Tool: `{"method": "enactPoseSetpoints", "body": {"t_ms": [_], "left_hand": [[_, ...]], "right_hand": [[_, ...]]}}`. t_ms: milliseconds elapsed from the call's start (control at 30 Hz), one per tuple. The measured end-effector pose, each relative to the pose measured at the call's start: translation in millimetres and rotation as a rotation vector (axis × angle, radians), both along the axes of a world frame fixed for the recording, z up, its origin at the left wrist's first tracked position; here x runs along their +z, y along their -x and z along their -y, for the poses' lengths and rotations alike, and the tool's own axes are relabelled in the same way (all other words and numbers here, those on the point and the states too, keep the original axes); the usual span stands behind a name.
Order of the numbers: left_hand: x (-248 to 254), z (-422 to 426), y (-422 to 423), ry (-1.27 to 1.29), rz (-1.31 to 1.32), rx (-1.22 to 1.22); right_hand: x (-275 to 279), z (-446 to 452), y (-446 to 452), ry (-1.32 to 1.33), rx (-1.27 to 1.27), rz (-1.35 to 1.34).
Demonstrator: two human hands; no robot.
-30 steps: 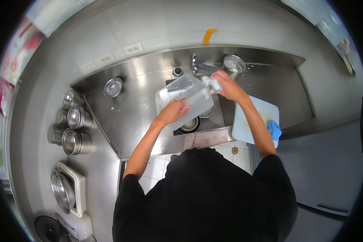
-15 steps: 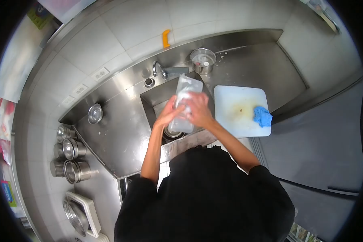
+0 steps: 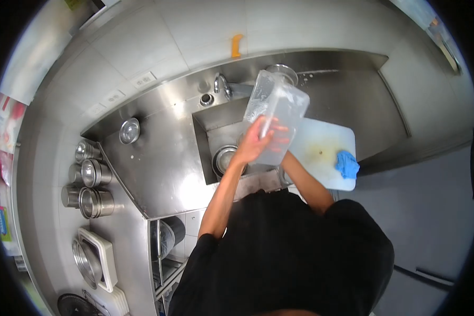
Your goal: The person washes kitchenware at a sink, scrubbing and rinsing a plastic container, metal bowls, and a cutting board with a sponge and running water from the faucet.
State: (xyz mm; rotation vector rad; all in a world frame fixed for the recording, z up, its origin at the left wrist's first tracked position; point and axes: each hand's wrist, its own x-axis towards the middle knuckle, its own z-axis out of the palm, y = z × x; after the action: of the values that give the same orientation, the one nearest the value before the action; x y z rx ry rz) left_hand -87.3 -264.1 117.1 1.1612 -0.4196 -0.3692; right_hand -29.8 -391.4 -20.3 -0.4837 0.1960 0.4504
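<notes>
A translucent plastic container (image 3: pixel 290 108), with white suds on it, is tilted above the right part of the sink (image 3: pixel 216 117). My left hand (image 3: pixel 254 141) grips its near left edge, the thumb lying along the side. My right hand (image 3: pixel 282 143) is behind the container, with its forearm coming in from the right. Only blurred, reddish finger shapes show through the plastic, so its grip is unclear. Below the left hand, a round metal bowl (image 3: pixel 225 158) rests in the sink. The tap (image 3: pixel 222 84) stands at the sink's back edge.
On the right lies a white cutting board (image 3: pixel 321 134) with a crumpled blue cloth (image 3: pixel 347 165). Behind the container stands a metal pot (image 3: pixel 289 72). A small metal bowl (image 3: pixel 129 130) sits on the left counter (image 3: pixel 158 163). Several steel pots (image 3: pixel 96 203) are at far left.
The container has moved up and right and turned, uncovering the bowl in the sink. My right hand has gone from the container's near side to behind it. The camera view has shifted.
</notes>
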Motion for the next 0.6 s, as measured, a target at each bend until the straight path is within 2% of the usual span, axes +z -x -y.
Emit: {"method": "enactPoseSetpoints", "body": {"t_ms": [133,167,267,300,333,367,400,467,500,567,600], "left_hand": [[9.8,-16.8,-7.8,-0.109,-0.021,-0.022],[16.8,-25.0,-9.6,-0.108,-0.097,-0.047],[16.0,-34.3,-10.4,-0.357,-0.068,-0.204],[20.3,-31.1,-7.1,-0.533,0.126,-0.242],[28.9,-20.6,-3.1,-0.694,0.334,-0.291],[33.6,-9.3,-0.4,-0.836,0.553,-0.346],[32.9,-0.5,1.3,-0.851,0.534,-0.398],[29.9,13.1,4.1,-0.877,0.492,-0.484],[23.2,17.4,5.1,-0.900,0.608,-0.446],[9.8,16.9,2.1,-0.957,0.711,-0.410],[1.8,11.6,0.4,-0.990,0.755,-0.376]], "right_hand": [[21.5,-5.4,45.9,0.022,0.028,-0.115],[31.6,-4.1,53.1,0.055,0.029,-0.136],[73.0,7.1,66.1,0.171,0.011,-0.202],[43.8,15.8,61.5,0.228,-0.014,-0.199],[-13.7,36.3,48.7,0.289,-0.053,-0.196],[-63.8,78.4,41.1,0.374,-0.124,-0.079],[-112.9,120.1,33.5,0.462,-0.201,0.031],[-82.0,176.5,36.2,0.406,-0.306,0.030],[-4.0,186.1,41.9,0.224,-0.312,-0.188],[25.5,230.2,45.4,0.067,-0.493,-0.200],[35.1,251.4,54.9,0.072,-0.470,-0.128]]}}
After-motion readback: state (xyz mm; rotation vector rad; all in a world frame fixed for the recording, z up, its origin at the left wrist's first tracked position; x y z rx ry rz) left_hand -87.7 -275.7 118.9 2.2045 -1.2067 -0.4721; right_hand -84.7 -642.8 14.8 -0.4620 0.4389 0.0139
